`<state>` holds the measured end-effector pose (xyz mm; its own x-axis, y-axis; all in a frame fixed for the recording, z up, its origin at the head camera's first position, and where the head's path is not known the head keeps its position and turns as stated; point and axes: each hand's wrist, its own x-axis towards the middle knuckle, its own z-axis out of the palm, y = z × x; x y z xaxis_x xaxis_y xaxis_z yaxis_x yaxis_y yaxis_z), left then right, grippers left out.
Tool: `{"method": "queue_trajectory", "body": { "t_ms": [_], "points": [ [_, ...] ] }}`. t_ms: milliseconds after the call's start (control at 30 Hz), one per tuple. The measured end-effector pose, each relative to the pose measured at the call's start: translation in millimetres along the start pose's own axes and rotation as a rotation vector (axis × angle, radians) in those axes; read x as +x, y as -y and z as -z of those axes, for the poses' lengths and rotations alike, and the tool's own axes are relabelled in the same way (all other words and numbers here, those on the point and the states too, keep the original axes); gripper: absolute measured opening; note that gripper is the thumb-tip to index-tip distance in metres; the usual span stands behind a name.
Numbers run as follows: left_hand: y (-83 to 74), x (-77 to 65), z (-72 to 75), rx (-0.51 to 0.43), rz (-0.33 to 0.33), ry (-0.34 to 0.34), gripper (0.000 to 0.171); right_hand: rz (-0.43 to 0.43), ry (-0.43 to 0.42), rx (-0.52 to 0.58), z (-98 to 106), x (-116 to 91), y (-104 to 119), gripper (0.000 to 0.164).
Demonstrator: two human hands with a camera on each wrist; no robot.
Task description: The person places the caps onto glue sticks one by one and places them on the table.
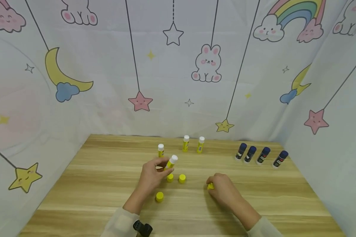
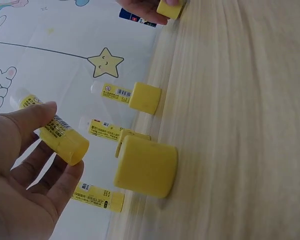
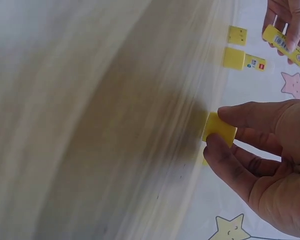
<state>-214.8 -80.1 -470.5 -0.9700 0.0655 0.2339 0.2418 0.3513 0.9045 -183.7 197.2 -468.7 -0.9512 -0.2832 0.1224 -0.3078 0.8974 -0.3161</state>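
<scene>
My left hand (image 1: 152, 171) grips a yellow glue stick (image 1: 171, 162) between thumb and fingers, tilted, its white end up. In the left wrist view that glue stick (image 2: 57, 132) points its bare yellow end down toward the table side. Over on the right, my right hand (image 1: 223, 190) pinches a small yellow cap (image 3: 221, 129) between thumb and forefinger, low at the tabletop. Two yellow caps, one (image 1: 170, 178) just below the left hand's fingertips and another (image 1: 182, 178) beside it, sit on the table. A third cap (image 1: 159, 197) sits nearer the front.
Behind the left hand, one yellow glue stick (image 1: 161, 149) stands white end up; two more, one (image 1: 186, 144) and its neighbour (image 1: 200, 144), stand farther back. Several dark blue glue sticks (image 1: 250, 154) line the back right of the wooden table (image 1: 86, 184). A patterned cloth (image 1: 112, 65) hangs behind.
</scene>
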Motion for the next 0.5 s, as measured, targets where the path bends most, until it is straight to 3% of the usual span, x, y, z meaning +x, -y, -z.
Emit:
{"method": "queue_trajectory", "body": {
  "t_ms": [500],
  "points": [
    [0.9, -2.9, -1.4, 0.078, -0.019, -0.008, 0.033, -0.037, -0.052, 0.093, 4, 2, 12, 0.017]
  ]
}}
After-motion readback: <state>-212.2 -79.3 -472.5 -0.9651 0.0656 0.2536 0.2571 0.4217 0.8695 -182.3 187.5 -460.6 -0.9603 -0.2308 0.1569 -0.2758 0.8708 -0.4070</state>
